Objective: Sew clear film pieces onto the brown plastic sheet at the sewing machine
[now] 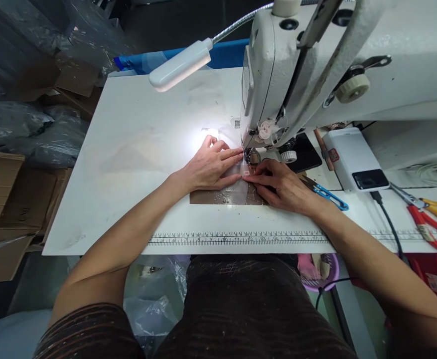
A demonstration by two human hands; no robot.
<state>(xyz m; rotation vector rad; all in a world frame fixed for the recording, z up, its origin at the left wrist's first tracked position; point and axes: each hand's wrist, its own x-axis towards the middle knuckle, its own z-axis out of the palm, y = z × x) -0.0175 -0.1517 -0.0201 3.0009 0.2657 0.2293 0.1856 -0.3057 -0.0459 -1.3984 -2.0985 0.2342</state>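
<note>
A white sewing machine [263,75] stands over the worktable, its needle and presser foot [246,155] low between my hands. Under the foot lies a thin whitish, see-through fabric [233,195], partly over a brown strip [207,197]. My left hand [216,164] lies on the fabric just left of the foot, fingers spread and pointing right. Just below and right of the foot, my right hand [278,184] has its thumb and fingertips together at the fabric's edge, by a small pink-marked spot [245,173].
A lamp [181,65] hangs over the white table [128,124]. Right of my hands are blue snips [326,194], a dark phone [306,152], a white power bank [355,159] and red-handled scissors [427,227]. A ruler tape [236,239] follows the front edge. Boxes [20,199] stand left.
</note>
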